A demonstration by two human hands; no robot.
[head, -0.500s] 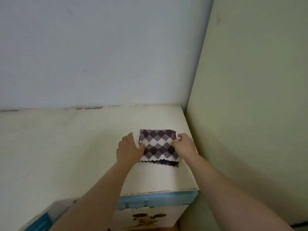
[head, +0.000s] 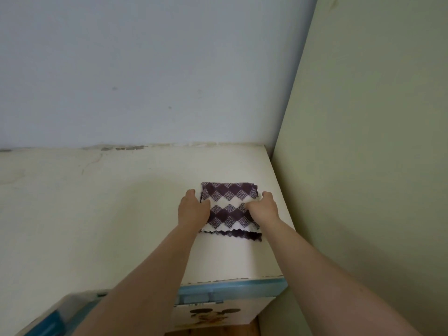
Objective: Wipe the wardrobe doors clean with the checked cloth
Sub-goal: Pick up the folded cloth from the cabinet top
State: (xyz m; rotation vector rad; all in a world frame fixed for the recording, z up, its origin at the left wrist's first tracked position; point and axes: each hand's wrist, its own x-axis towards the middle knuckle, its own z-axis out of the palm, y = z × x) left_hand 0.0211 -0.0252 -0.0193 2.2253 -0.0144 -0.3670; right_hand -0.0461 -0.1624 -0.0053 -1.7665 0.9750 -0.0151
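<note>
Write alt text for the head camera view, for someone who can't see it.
A left hand and a right hand hold a folded purple-and-white checked cloth by its side edges as it lies on a cream cabinet top. A grey-white wall rises behind, and a pale green panel stands at the right.

— Item one?
— Checked cloth (head: 230,210): purple-and-white diamonds, folded, flat on wardrobe top (head: 116,214), near its right edge.
— Item two?
— Wardrobe door (head: 254,309): cream, cartoon mouse print, below blue trim.
</note>
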